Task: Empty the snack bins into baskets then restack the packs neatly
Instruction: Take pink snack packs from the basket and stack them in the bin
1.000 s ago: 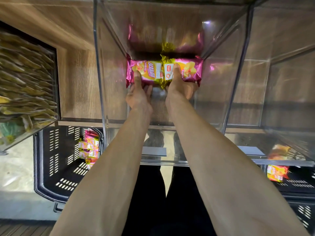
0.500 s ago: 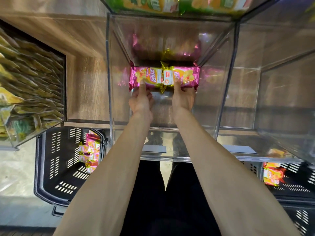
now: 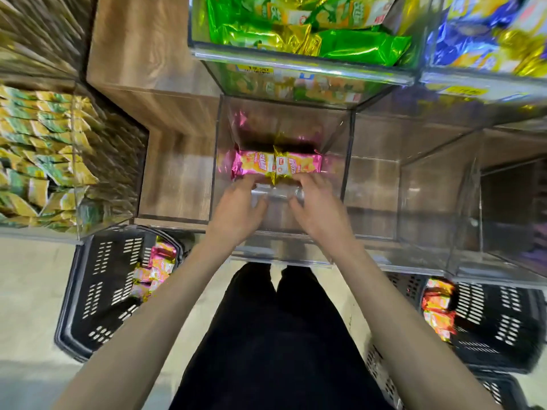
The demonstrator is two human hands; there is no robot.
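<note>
Grip released, left hand (image 3: pixel 239 204) and right hand (image 3: pixel 321 210) have drawn back off pink packs (image 3: pixel 276 165).

Two pink snack packs (image 3: pixel 254 165) lie side by side far inside the clear bin (image 3: pixel 278 257); left hand (image 3: pixel 236 204) and right hand (image 3: pixel 321 207) reach their near edge, fingers loose.

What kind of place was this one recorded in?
Most likely a shop's snack aisle. Clear display bins set in wooden shelving hold foil snack packs sorted by colour. Yellow price-style labels sit on the upper bin fronts, and black shopping baskets stand on the floor.
</note>
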